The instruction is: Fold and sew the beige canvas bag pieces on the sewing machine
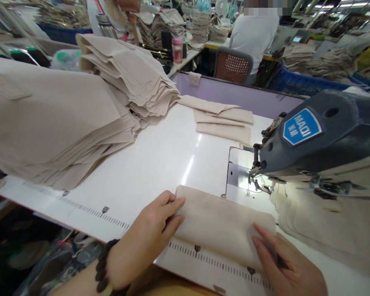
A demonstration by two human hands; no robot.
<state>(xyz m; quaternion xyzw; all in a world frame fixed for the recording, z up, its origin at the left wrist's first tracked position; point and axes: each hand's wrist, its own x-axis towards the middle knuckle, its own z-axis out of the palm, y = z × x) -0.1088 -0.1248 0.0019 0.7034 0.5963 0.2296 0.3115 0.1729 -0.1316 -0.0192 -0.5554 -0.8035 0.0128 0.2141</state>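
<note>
A folded beige fabric piece [218, 224] lies on the white sewing table [160, 164], close to its front edge. My left hand [156, 224], with a dark bead bracelet at the wrist, pinches the piece's left end between thumb and fingers. At the other end my right hand [286, 263] grips the fabric, thumb and forefinger on top and the other fingers partly hidden. Just beyond the piece is the needle area of a sewing machine [327, 135], with its lamp lit. More beige fabric pieces [329, 222] lie under the machine arm at the right.
Large stacks of beige fabric [58, 119] cover the table's left side. Several folded strips [223, 117] lie at the back by a purple panel [228, 92]. Beyond are a chair [233, 65], a person in white [254, 39] and a blue bin [314, 80]. A ruler scale runs along the front edge.
</note>
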